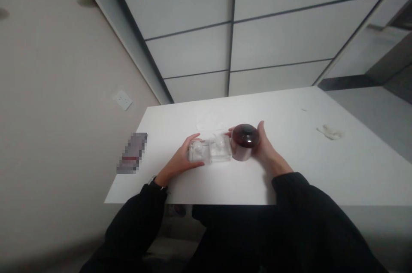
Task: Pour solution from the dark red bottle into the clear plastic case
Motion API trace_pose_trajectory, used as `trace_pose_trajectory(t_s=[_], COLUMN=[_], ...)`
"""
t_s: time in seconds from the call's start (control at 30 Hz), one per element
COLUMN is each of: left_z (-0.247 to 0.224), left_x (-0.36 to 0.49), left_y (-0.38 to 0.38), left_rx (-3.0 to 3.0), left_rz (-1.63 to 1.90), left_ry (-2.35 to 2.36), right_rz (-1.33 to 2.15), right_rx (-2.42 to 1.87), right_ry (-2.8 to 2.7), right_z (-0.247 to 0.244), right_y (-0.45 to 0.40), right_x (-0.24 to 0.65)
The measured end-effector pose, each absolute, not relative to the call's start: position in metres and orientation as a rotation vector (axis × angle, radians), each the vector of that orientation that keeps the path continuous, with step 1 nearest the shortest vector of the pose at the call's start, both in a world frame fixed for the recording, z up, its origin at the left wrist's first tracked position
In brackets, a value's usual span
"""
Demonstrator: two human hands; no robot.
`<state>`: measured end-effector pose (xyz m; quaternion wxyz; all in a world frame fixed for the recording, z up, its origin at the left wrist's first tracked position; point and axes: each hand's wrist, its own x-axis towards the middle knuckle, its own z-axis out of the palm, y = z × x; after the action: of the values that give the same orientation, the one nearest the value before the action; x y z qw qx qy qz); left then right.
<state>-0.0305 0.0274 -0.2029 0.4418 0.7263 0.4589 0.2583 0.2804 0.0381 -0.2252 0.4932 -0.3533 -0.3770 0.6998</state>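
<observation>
My left hand [179,159] is curved around the left end of a clear box-like container [201,153], its thumb along the near side and its fingers at the far side. A second clear square container [221,149] sits against it on the right. What lies inside them is too blurred to make out. Beside this pair stands an upright jar with a glossy dark red lid [245,136] and a clear or pale body. Wrapped round the jar from the right is my right hand [265,148], with fingertips showing behind it on the far left.
These things are on a white table [289,127]. A faint clear sheet or tray [210,119] lies behind the containers. At the left edge is a pixelated dark object [132,153]. A crumpled pale piece [331,132] lies to the right. White panelled doors [193,50] stand behind the table.
</observation>
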Motion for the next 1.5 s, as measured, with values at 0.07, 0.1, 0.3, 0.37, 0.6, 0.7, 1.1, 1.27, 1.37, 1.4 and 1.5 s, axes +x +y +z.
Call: trace_pose_trajectory(t_s=[0.07, 0.1, 0.3, 0.37, 0.6, 0.7, 1.1, 1.27, 1.37, 1.4, 1.5], left_z=[-0.204, -0.206, -0.215, -0.214, -0.209, -0.208, -0.216, -0.214, -0.214, -0.214, -0.215], left_x=[-0.03, -0.029, -0.026, -0.026, -0.025, -0.025, -0.012, -0.011, -0.011, -0.011, -0.011], left_y=[0.028, 0.029, 0.032, 0.032, 0.029, 0.029, 0.032, 0.03, 0.03, 0.03, 0.029], left_rx=[1.812, 1.815, 1.815, 1.823, 1.867, 1.878, 1.909, 1.903, 1.894, 1.891, 1.873], left_rz=[0.657, 0.663, 0.698, 0.71, 0.764, 0.803, 1.061, 1.113, 1.124, 1.123, 1.118], left_ry=[1.132, 1.128, 1.096, 1.089, 1.074, 1.033, 0.961, 0.976, 0.986, 0.989, 1.0], right_rz=[1.71, 1.703, 1.681, 1.685, 1.706, 1.712, 1.76, 1.782, 1.779, 1.773, 1.751], right_rx=[-0.881, -0.893, -0.883, -0.884, -0.889, -0.884, -0.844, -0.846, -0.85, -0.853, -0.862], right_ry=[-0.922, -0.916, -0.837, -0.837, -0.846, -0.836, -0.843, -0.834, -0.828, -0.825, -0.812], right_z=[-0.228, -0.23, -0.235, -0.234, -0.236, -0.238, -0.242, -0.244, -0.247, -0.249, -0.253], right_y=[0.043, 0.044, 0.046, 0.045, 0.046, 0.047, 0.049, 0.049, 0.05, 0.051, 0.053], right_x=[0.283, 0.283, 0.282, 0.283, 0.285, 0.285, 0.284, 0.282, 0.282, 0.281, 0.281])
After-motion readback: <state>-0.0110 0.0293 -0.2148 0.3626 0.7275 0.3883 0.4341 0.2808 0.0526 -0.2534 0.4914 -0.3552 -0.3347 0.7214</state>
